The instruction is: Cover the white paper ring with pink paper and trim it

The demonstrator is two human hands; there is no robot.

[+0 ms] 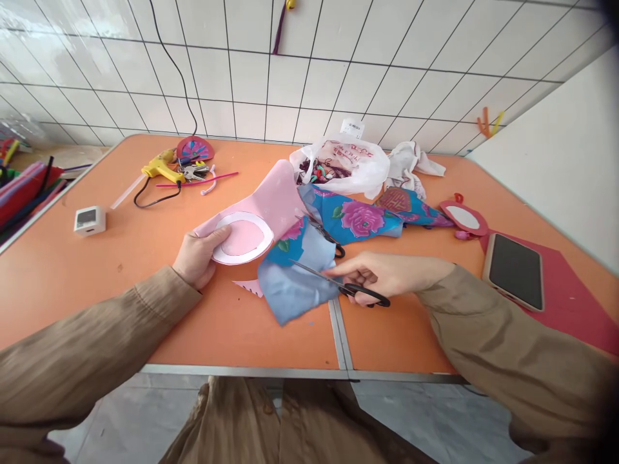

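1. Head view: two hands in brown sleeves are seen over one orange table (72, 283).
2. Two cutting tools are counted. One pair of scissors (338, 283) is held in the right hand, and a second pair (331, 238) is laid on the floral cloth (360, 219).
3. One pink sheet (278, 193) is spread at the middle of the table, with one white ring (267, 237) laid on its near end. One blue-grey cloth (290, 293) lies just beside it, touching the floral cloth.
4. Farther off are counted one glue gun (159, 169), one white cube (89, 220) and one plastic bag (343, 164). One phone (515, 270) rests on one red sheet (575, 303).
5. The left hand (196, 258) is closed on the near edge of the pink sheet. The thumb is pressed on the ring's rim, and the fingers are hidden beneath.
6. The right hand (387, 274) is curled around the black handles of the scissors and clamped on them. The blades are seen together, pointed left across the blue-grey cloth. The index finger is stretched along the top.
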